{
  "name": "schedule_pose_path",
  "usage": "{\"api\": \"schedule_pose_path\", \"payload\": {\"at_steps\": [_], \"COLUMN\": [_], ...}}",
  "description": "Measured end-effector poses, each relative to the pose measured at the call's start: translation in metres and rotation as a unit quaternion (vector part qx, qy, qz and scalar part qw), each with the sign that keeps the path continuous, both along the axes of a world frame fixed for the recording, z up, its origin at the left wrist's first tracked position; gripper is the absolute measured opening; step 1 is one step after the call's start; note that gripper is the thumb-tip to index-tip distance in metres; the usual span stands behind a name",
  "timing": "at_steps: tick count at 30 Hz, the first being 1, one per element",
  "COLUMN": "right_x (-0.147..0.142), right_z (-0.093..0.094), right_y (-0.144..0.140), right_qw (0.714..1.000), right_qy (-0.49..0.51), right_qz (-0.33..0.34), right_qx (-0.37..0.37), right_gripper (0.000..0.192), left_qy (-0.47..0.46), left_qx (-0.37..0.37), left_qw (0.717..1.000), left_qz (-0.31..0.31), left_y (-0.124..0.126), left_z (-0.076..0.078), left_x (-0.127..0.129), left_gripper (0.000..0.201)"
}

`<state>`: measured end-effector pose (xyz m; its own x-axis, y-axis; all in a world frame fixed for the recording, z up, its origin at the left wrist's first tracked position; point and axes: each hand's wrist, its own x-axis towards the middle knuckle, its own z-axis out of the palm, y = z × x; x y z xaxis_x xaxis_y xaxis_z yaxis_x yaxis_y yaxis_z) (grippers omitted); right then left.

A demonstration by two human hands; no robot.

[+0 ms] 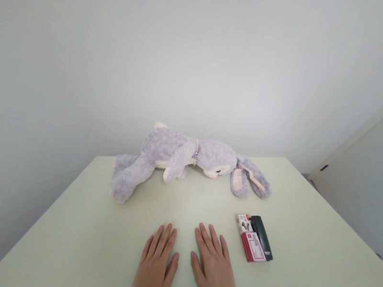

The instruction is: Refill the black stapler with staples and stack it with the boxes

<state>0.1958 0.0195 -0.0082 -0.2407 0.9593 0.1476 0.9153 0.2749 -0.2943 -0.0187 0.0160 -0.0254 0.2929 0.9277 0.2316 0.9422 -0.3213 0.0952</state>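
L hand (153, 273) & R hand (215, 273) lie flat, open, holding nothing, this side of plush rabbit (177, 151); blk stapler (262, 237) + red/wht pack (254, 247) sit nr its ears (240, 181).

The bottom edge cut off the left hand (152, 272) near its wrist and the right hand (214, 277) along its forearm; both palms were hidden. The red-and-white box (254, 248) bore print too small to read. The plush rabbit (172, 148) hid its far side.
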Motion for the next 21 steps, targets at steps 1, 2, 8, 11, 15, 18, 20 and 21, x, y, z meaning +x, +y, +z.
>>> {"api": "schedule_pose_path", "payload": {"at_steps": [1, 2, 8, 11, 15, 18, 20, 21], "right_x": [0.0001, 0.0002, 0.001, 0.0007, -0.0001, 0.0001, 0.0005, 0.0007], "right_z": [-0.0005, -0.0008, 0.0007, 0.0007, 0.0007, 0.0019, 0.0028, 0.0031], "right_y": [0.0, 0.0, -0.0007, -0.0004, -0.0005, -0.0009, -0.0011, -0.0012], "right_qw": [1.0, 1.0, 1.0, 1.0, 1.0, 1.0, 1.0, 1.0], "right_qy": [0.001, 0.003, 0.015, 0.019, 0.017, 0.016, 0.016, 0.016], "right_qz": [0.0, 0.0, 0.003, 0.002, 0.0, -0.003, -0.003, -0.002], "right_qx": [0.001, 0.002, 0.01, 0.012, 0.006, 0.004, 0.005, 0.005], "right_gripper": [0.063, 0.063, 0.063, 0.063, 0.063, 0.063, 0.063, 0.063], "left_qy": [0.001, 0.001, -0.005, -0.007, -0.011, -0.018, -0.021, -0.021], "left_qx": [0.002, 0.004, 0.01, 0.004, -0.009, -0.012, -0.013, -0.012], "left_qw": [1.0, 1.0, 1.0, 1.0, 1.0, 1.0, 1.0, 1.0], "left_qz": [0.0, -0.001, -0.009, -0.007, -0.002, -0.001, -0.001, 0.0], "left_y": [0.0001, 0.0002, -0.0005, -0.0012, -0.0014, -0.0015, -0.0016, -0.0015], "left_z": [-0.0002, -0.0003, 0.0004, 0.0009, 0.0015, 0.0024, 0.003, 0.0032], "left_x": [-0.0002, -0.0003, -0.0006, -0.0008, -0.0005, 0.0003, 0.0009, 0.0011], "left_gripper": [0.069, 0.069, 0.07, 0.07, 0.068, 0.067, 0.067, 0.067]}}
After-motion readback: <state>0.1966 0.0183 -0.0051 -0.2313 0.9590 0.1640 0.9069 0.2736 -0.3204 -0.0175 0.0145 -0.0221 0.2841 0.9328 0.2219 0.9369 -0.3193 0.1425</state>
